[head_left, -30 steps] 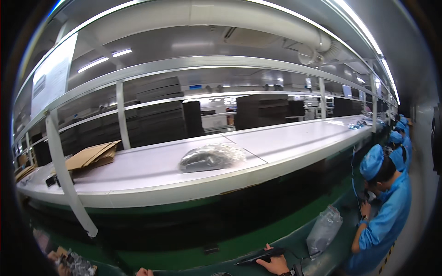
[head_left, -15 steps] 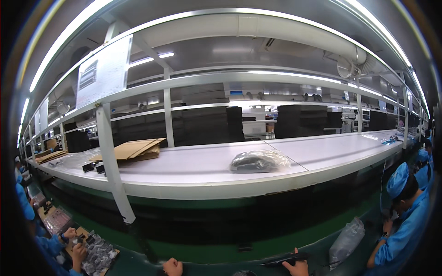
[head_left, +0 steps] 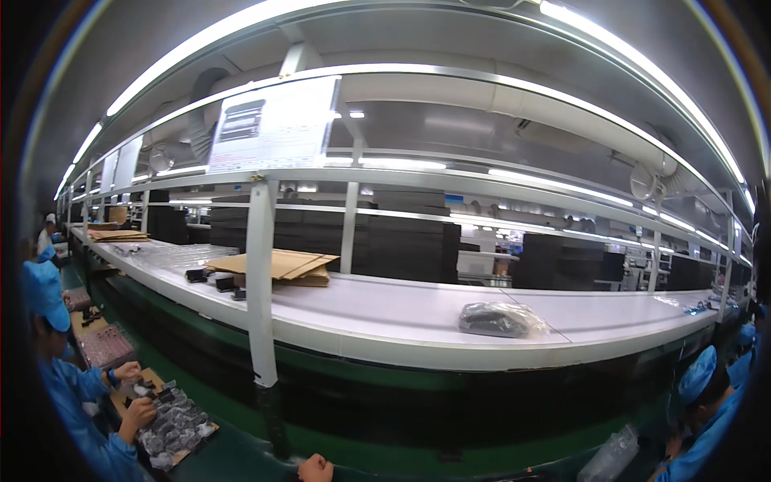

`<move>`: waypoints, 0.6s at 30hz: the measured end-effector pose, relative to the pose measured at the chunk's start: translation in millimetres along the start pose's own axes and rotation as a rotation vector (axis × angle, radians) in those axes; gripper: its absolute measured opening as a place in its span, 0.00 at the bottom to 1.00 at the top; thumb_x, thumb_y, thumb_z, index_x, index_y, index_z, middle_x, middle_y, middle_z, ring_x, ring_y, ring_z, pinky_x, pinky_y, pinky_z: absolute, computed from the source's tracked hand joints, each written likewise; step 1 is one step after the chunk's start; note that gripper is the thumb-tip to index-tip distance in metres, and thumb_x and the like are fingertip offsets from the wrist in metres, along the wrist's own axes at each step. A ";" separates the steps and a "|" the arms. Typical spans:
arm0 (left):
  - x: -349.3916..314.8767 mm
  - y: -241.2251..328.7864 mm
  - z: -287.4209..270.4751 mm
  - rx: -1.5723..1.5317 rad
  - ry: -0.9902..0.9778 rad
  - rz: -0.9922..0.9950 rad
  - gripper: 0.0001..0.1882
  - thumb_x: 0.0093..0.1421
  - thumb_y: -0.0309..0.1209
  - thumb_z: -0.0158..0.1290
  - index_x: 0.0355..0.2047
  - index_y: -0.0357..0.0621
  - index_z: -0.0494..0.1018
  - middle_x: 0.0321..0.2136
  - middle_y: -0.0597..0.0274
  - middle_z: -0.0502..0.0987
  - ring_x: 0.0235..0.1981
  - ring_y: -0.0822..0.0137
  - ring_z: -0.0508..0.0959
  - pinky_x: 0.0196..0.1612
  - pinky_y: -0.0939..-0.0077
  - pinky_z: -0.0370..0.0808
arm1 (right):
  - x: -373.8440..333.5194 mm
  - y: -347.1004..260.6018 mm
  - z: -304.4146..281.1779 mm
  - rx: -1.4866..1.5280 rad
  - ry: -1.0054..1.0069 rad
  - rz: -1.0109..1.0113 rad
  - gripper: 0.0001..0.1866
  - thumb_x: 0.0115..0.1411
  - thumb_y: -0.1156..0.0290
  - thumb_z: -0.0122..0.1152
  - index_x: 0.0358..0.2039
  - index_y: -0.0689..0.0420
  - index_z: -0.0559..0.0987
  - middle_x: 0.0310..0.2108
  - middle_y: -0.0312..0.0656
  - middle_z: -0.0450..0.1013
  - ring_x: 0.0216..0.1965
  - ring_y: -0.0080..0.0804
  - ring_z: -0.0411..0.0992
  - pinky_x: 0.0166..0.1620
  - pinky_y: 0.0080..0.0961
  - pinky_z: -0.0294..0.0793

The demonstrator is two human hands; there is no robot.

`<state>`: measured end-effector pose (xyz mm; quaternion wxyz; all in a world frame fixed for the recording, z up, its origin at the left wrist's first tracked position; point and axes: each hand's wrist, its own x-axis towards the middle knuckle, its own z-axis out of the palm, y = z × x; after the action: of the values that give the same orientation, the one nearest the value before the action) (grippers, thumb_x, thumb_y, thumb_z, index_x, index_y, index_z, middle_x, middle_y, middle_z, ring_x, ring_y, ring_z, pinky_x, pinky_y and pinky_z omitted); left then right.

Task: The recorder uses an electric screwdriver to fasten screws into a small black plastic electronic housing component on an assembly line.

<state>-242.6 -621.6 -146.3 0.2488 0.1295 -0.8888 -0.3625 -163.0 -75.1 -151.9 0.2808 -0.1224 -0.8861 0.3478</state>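
Note:
My left hand (head_left: 316,468) rests low in the picture at the edge of the dark green bench (head_left: 377,472). Its fingers are curled closed, and what they hold, if anything, is hidden. Of my right hand, only what looks like a fingertip (head_left: 529,470) shows at the lower edge, so its grip cannot be seen. To the right of it, a clear plastic bag (head_left: 610,456) with greyish contents lies on the bench.
At left, a person in blue (head_left: 76,402) handles small dark parts beside a heap of bagged pieces (head_left: 173,426). Another blue-clad person (head_left: 707,410) sits right. Across a gap, a white shelf (head_left: 385,305) carries cardboard sheets (head_left: 281,265) and a bagged dark item (head_left: 498,319). A white post (head_left: 261,289) rises in front.
The view has tilted up and turned left, so the scene sits lower and farther right. My right hand and the long black object it held have nearly dropped out of the picture.

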 end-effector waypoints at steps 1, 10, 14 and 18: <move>-4.2 -5.6 -0.2 -0.031 0.008 -0.010 0.13 0.63 0.42 0.58 0.36 0.46 0.77 0.32 0.46 0.83 0.38 0.39 0.81 0.42 0.46 0.77 | 3.2 5.5 4.5 -0.025 0.009 -0.025 0.41 0.60 0.36 0.65 0.44 0.70 0.84 0.48 0.68 0.78 0.53 0.66 0.73 0.57 0.50 0.71; -18.0 -17.7 -1.8 -0.098 0.109 0.014 0.12 0.61 0.40 0.60 0.33 0.45 0.76 0.30 0.47 0.82 0.36 0.42 0.81 0.40 0.48 0.77 | 10.8 9.5 8.4 0.073 -0.043 -0.110 0.36 0.64 0.42 0.66 0.44 0.71 0.83 0.48 0.68 0.77 0.52 0.65 0.74 0.56 0.48 0.71; -9.3 -6.3 2.3 -0.145 0.100 0.131 0.12 0.60 0.41 0.61 0.34 0.46 0.76 0.28 0.48 0.81 0.34 0.42 0.81 0.38 0.48 0.77 | 3.1 34.2 8.7 0.023 -0.025 -0.083 0.33 0.66 0.45 0.64 0.46 0.70 0.83 0.49 0.66 0.78 0.52 0.66 0.73 0.56 0.48 0.71; -20.2 8.9 -8.6 -0.215 0.172 0.259 0.14 0.58 0.38 0.62 0.28 0.42 0.72 0.21 0.50 0.76 0.25 0.46 0.76 0.31 0.51 0.72 | 3.5 27.1 5.8 -0.090 -0.074 -0.021 0.34 0.65 0.44 0.65 0.47 0.70 0.83 0.50 0.66 0.77 0.53 0.66 0.73 0.56 0.49 0.71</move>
<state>-221.3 -612.1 -141.8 0.3807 0.0172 -0.8296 -0.4080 -168.6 -57.1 -172.5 0.2458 -0.1124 -0.9118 0.3090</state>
